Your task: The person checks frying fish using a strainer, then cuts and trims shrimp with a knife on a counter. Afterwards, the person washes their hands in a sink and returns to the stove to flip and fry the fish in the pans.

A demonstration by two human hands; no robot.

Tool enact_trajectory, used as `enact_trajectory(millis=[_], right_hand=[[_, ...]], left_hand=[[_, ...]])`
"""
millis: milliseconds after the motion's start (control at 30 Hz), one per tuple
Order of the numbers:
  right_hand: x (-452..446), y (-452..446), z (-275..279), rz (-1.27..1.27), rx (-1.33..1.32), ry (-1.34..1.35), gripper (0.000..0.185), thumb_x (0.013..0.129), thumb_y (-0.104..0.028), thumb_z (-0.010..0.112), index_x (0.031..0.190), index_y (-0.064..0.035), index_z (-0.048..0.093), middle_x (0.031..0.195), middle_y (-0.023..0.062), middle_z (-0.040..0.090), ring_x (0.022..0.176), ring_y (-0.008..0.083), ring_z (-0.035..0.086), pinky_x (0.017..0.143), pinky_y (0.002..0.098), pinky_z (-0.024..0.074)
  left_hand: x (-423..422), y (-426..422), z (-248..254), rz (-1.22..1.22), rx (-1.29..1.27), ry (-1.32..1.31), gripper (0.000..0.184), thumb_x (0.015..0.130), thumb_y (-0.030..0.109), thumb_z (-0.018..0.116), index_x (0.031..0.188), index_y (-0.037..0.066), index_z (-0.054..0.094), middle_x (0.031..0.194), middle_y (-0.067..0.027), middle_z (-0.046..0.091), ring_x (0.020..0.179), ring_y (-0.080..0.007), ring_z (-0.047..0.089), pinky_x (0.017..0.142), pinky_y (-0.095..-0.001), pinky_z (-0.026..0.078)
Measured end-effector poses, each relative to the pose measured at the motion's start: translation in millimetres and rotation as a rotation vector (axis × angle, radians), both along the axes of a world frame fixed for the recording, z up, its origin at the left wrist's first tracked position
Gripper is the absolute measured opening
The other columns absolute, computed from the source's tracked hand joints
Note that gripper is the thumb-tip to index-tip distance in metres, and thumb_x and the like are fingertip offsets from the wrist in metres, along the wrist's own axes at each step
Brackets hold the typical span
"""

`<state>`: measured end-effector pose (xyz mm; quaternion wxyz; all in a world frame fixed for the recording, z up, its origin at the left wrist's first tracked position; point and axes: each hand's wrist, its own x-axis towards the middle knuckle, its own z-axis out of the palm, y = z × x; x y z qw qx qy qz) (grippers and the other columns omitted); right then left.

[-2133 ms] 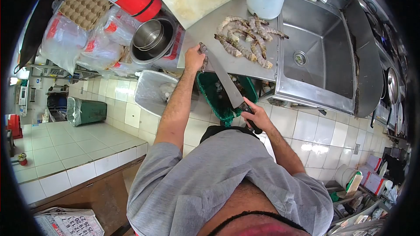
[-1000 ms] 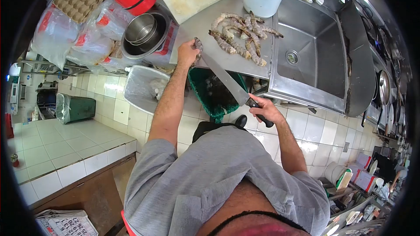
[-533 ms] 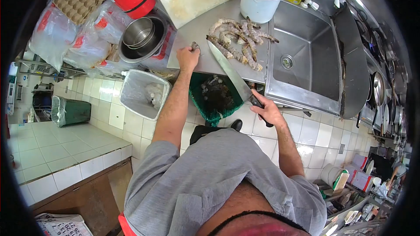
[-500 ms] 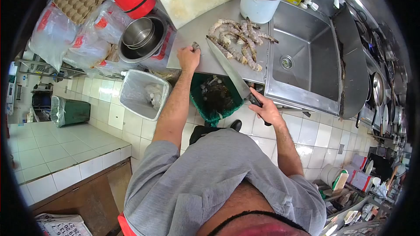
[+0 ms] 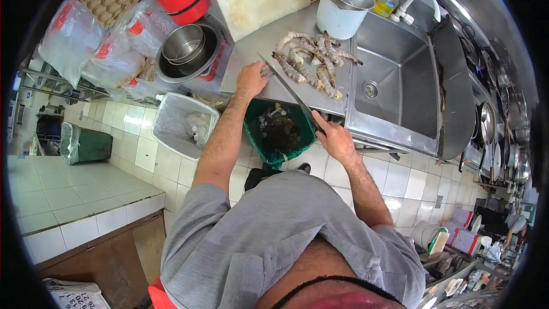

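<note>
Under the fingers of my left hand [image 5: 251, 79], a shrimp [image 5: 266, 71] is held down on the steel counter [image 5: 243, 51]; most of it is covered by the hand. My right hand [image 5: 336, 137] grips the black handle of a large kitchen knife [image 5: 289, 87]. The blade slants up and left over the counter, its edge turned down, with the tip just right of my left fingers. Whether it touches the shrimp cannot be made out. A pile of whole raw shrimps [image 5: 311, 57] lies to the right of the blade.
Below the counter edge stands a green bin [image 5: 269, 151] with dark waste, beside a white lined bin [image 5: 171, 129]. The steel sink [image 5: 394, 74] is on the right. Behind the shrimps are a white pot [image 5: 337, 20] with a metal bowl on it and a cutting board [image 5: 263, 0].
The knife has turned from showing its broad side to nearly edge-on, and its tip has shifted left towards my left hand. That hand has lowered the shrimp onto the counter.
</note>
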<state>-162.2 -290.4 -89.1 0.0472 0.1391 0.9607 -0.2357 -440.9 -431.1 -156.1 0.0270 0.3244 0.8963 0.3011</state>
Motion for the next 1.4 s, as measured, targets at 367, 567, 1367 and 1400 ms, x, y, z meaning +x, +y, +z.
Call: enact_trajectory(millis=[367,567,1367,1400], right_hand=[[6.1,4.2,10.2,-0.022,0.067,0.106,0.060,0.081,-0.015,0.062,0.135,-0.0241,0.039,0.083,0.0134,0.061,0.075,0.0323,0.061,0.068,0.0427,0.0501],[14.2,-1.9,12.8,0.002,0.103,0.091,0.061,0.079,-0.012,0.063,0.135,-0.0224,0.040,0.080,0.0138,0.059,0.074,0.0316,0.061,0.067,0.0422,0.0503],[-24.0,-3.3,-6.9,-0.016,-0.019,0.139,0.061,0.081,-0.017,0.062,0.136,-0.0232,0.036,0.086,0.0150,0.061,0.080,0.0325,0.062,0.069,0.0433,0.0509],[-21.9,-2.6,-7.9,-0.014,-0.020,0.139,0.061,0.081,-0.017,0.062,0.136,-0.0232,0.036,0.086,0.0150,0.061,0.080,0.0325,0.062,0.069,0.0433,0.0509]], left_hand=[[0.2,3.1,6.6,-0.056,0.018,-0.015,0.023,0.073,0.021,0.063,0.094,0.012,0.066,0.093,-0.0112,0.062,0.090,-0.0315,0.059,0.077,-0.0426,0.047],[1.0,3.4,12.2,-0.056,-0.026,-0.043,0.023,0.072,0.020,0.062,0.093,0.013,0.066,0.091,-0.0120,0.061,0.090,-0.0314,0.059,0.077,-0.0426,0.047],[0.6,3.1,11.2,-0.102,0.011,-0.056,0.022,0.070,0.019,0.064,0.091,0.013,0.067,0.089,-0.0120,0.062,0.086,-0.0311,0.060,0.075,-0.0413,0.048],[0.7,2.8,9.7,-0.072,0.044,-0.092,0.022,0.070,0.020,0.065,0.090,0.011,0.067,0.089,-0.0122,0.063,0.086,-0.0307,0.060,0.075,-0.0413,0.048]])
